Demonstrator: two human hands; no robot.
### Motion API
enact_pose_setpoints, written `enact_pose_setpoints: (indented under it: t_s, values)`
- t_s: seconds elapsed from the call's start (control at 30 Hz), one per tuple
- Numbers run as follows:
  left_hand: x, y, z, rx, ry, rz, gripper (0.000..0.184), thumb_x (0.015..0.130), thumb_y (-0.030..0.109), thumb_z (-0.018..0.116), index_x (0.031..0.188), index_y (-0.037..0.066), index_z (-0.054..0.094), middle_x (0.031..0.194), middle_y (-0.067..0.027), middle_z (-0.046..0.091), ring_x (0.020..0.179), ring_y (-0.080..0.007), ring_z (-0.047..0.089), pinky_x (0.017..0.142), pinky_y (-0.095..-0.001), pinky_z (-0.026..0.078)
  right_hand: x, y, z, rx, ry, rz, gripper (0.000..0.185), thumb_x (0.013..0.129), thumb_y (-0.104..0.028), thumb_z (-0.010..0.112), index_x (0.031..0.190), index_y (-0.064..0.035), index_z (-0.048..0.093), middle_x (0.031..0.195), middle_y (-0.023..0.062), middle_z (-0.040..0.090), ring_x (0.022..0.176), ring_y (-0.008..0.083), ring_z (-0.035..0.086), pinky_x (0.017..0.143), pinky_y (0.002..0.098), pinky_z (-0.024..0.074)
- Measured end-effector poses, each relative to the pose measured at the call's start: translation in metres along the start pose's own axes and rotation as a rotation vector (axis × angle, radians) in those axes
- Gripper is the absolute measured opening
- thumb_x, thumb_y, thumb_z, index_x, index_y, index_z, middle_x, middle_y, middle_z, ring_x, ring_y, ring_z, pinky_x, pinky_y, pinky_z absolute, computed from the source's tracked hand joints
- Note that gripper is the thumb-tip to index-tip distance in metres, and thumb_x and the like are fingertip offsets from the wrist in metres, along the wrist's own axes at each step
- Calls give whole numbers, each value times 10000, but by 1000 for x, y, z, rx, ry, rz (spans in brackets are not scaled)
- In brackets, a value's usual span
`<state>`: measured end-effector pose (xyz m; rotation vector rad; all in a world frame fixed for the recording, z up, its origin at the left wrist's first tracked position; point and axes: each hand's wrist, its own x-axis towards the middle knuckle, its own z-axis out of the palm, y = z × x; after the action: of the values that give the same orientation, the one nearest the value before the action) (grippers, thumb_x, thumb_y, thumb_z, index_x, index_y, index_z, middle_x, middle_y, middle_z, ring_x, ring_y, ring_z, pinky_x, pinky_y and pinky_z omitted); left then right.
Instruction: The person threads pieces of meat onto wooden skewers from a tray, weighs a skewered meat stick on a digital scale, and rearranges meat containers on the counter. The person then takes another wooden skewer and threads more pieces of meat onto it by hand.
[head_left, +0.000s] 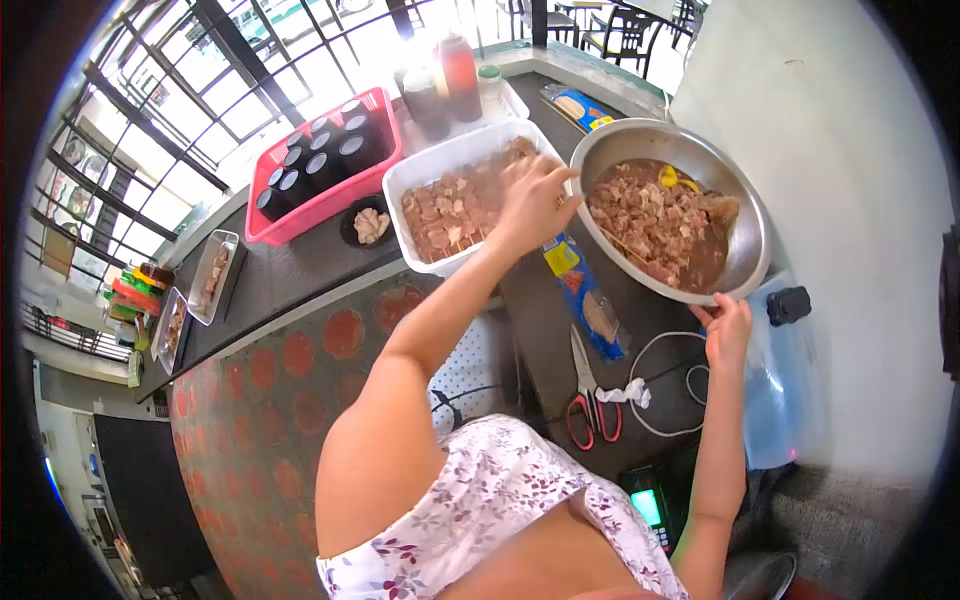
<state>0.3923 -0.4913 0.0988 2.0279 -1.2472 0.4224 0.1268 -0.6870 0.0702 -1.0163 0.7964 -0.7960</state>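
Observation:
My left hand (540,200) is over the right end of a white tub (436,262), close to the metal bowl's left rim. Motion blur smears its fingers, and whatever they may hold is hidden. Skewered meat pieces (450,212) lie in rows in the tub. My right hand (727,328) grips the near rim of a wide metal bowl (748,225) between thumb and fingers. Inside the bowl are raw meat pieces (650,215) in brown liquid and a yellow item (678,179).
Scissors (585,385), a blue packet (590,300), a pale cable (645,365) and a lit device (647,507) lie nearer me. A blue jug (775,380) stands right. Left are a small black bowl (368,222) and a pink basket (290,228) of dark bottles.

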Motion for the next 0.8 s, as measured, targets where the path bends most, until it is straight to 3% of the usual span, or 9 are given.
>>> enact_pose_setpoints:
  t_s: [0.07,0.17,0.3,0.33,0.43,0.57,0.63,0.7,0.8]
  values:
    - [-55,-7,-30,72,29,-62,404,696,291,733,1041,102,642,1062,-106,570,1056,-308,480,907,-445,317,3,6,-2,-22,26,-1,293,746,57,499,1022,57,400,992,181,522,846,301,602,656,423,586]
    - [-106,-37,-41,297,-137,-181,364,698,286,730,1010,116,650,1031,-81,584,1027,-283,503,883,-409,321,12,22,-6,-54,-12,-38,205,724,67,500,927,80,479,902,169,576,764,295,624,658,443,577]
    - [-116,-61,-35,275,-86,-84,218,757,152,644,972,124,659,980,-46,596,974,-227,522,851,-401,341,16,44,6,-39,68,-65,211,695,91,488,903,101,520,894,184,585,741,318,630,627,423,576]
    - [-116,-62,-31,296,-6,-43,161,762,149,630,917,125,665,986,-40,596,962,-224,526,854,-396,348,17,45,6,-35,107,-73,196,689,92,490,883,93,523,881,184,581,733,323,628,617,418,575]
    - [-117,-63,-35,259,-67,-70,129,771,152,619,889,123,663,990,-42,598,964,-223,532,854,-393,352,22,48,3,-18,179,-90,182,680,90,498,860,71,518,851,175,569,722,325,615,631,431,568]
    - [-118,-64,-36,255,-46,-73,140,767,143,617,900,125,658,1030,-50,599,995,-224,526,864,-412,350,16,50,2,92,187,-60,177,707,72,505,877,28,524,841,148,568,747,284,597,699,459,546]
    - [-119,-64,-40,228,-86,-69,217,753,157,640,967,130,656,1035,-65,594,1019,-235,523,872,-417,348,9,46,-2,126,72,99,154,754,40,530,904,9,520,848,134,567,769,277,594,714,437,540]
    - [-122,-47,-50,217,221,39,332,724,165,674,1052,133,637,1016,-77,587,1018,-245,524,875,-409,348,-2,47,-17,101,37,91,131,795,-6,558,920,-3,519,832,118,561,780,269,590,738,427,530]
    - [-146,-41,-73,-56,216,141,384,696,137,699,1073,134,626,981,-77,584,982,-246,522,836,-387,347,-51,32,-24,37,162,27,272,818,-33,559,1072,-2,467,924,134,541,808,256,591,706,410,523]
